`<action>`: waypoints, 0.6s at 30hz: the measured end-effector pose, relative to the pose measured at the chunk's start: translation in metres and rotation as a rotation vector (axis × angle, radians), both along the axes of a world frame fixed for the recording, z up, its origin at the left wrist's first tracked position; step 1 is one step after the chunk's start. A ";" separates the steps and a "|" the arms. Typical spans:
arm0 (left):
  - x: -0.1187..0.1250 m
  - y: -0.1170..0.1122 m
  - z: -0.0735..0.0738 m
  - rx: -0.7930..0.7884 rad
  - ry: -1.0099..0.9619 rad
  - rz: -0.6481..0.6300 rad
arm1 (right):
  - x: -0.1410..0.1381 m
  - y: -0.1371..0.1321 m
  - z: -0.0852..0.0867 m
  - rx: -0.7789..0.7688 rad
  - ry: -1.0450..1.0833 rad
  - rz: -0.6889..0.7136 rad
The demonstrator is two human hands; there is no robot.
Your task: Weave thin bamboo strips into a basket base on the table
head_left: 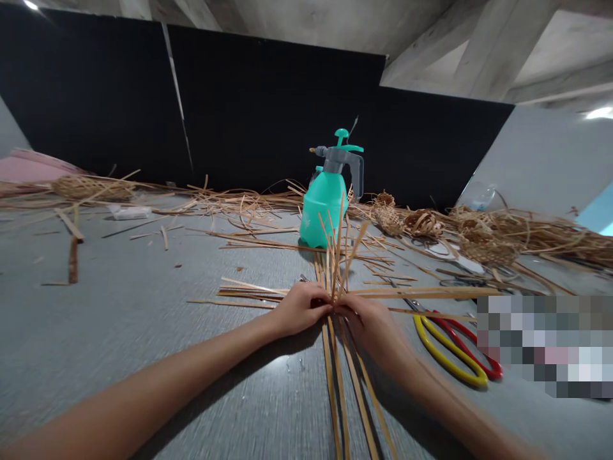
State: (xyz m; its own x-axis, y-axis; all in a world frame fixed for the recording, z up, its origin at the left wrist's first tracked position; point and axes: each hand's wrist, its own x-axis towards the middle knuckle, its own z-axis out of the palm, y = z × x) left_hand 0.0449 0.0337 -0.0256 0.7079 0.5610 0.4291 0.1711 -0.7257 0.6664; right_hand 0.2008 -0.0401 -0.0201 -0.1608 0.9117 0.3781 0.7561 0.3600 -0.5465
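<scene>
Pinched tight on the crossing of the strips [335,268], left hand [299,310] and right hand [368,322] touching there, on the table [119,306] near its middle. Behind, a spray bottle [325,204]; just right, scissors [454,348]. Could spring apart and lose the crossing on any slackening of either pinch: stiff, upturned ends.

On your grey tabletop [119,319], besides the work in hand:
- One teal pump spray bottle [323,204], upright, grey trigger head.
- One pair of scissors [472,379], one yellow and one red handle loop, lying flat at your right.
- Part-woven basket pieces [424,223] at the far right, another [86,187] far left.
- Loose cane offcuts [230,204] strewn along the far edge.
- One white packet [128,211] (label unreadable).
- One brown stick [73,259] at your left.
- Black wall panels [268,108] behind.
</scene>
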 end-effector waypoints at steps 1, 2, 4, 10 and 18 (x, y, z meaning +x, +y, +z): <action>0.000 0.000 0.000 -0.009 -0.003 -0.003 | 0.001 0.002 -0.001 0.003 0.001 -0.005; 0.000 0.001 0.000 -0.017 -0.005 0.001 | 0.001 0.003 -0.001 0.010 0.000 -0.015; 0.001 0.001 0.000 -0.036 -0.010 0.011 | 0.002 0.005 -0.003 0.022 -0.009 -0.043; 0.001 0.003 -0.001 -0.215 -0.070 0.012 | 0.000 0.005 -0.001 0.013 -0.039 -0.056; -0.002 0.006 -0.002 -0.517 -0.121 -0.067 | -0.012 0.002 0.004 0.093 -0.207 -0.159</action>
